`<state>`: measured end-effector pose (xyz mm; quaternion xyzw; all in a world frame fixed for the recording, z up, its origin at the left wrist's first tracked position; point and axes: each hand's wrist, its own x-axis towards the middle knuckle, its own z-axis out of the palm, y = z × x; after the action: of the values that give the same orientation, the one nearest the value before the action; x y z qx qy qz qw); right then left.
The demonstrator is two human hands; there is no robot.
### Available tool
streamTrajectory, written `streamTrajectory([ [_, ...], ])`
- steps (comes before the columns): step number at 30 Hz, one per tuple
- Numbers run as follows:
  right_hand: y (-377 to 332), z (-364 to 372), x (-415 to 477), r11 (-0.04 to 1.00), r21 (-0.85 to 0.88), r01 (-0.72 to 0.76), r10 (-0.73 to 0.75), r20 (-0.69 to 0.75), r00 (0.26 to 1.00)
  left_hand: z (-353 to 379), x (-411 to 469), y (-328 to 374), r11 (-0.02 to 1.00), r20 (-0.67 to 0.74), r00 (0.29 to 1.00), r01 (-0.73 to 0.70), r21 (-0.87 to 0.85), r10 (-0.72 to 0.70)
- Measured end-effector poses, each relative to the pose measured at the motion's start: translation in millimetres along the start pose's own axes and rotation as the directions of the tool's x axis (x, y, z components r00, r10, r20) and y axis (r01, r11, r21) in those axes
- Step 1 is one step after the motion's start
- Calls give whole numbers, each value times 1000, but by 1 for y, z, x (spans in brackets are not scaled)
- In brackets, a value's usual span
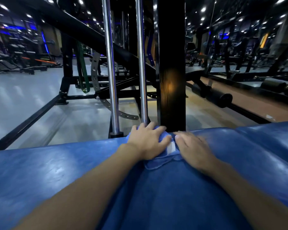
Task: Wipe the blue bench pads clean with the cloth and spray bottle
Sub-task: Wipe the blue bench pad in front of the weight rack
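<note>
Two hands rest at the far edge of the blue bench pad (56, 171), close against the foot of a black upright post (172, 80). The cloth (161, 161) lies bunched there under the left hand (148, 141), whose fingers are spread wide and pressed down on top of it rather than closed round it. The right hand (193, 148) lies flat on the pad just beside the cloth, fingers straight and close together, holding nothing.

The cloth is likely light, soft and limp. It should fold and drag under a flat palm, so pressing on its bunched middle would move it better than pinching a corner. It is blue like the pad, with a small white tag (171, 147) showing between the hands and a loose hem trailing toward the near edge.

The pad looks firm and smooth with a dull sheen, probably slick when wet. No spray bottle is in view.
</note>
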<state>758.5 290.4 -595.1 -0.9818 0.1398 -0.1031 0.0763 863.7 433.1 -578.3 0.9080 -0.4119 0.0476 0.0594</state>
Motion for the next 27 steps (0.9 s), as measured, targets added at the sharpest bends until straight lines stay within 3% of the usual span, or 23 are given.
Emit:
streamTrajectory([
  [5, -3, 0, -1, 996, 63, -58, 58, 7, 998, -4, -20, -14, 998, -59, 998, 36, 60, -33],
  [10, -5, 6, 2, 999, -6, -36, 36, 58, 998, -6, -42, -34, 974, -37, 974, 224, -32, -225],
  [15, -8, 5, 0, 999, -34, -35, 36, 51, 998, 0, -11, -13, 985, -64, 985, 157, -75, -162],
  [21, -3, 3, -1, 999, -18, -30, 31, 72, 997, -1, -13, -22, 978, 17, 980, 197, -63, -197],
  [27, 0, -1, 1, 1000, 1, -10, 10, 107, 994, -5, -46, -44, 973, -55, 972, 230, -9, -230],
])
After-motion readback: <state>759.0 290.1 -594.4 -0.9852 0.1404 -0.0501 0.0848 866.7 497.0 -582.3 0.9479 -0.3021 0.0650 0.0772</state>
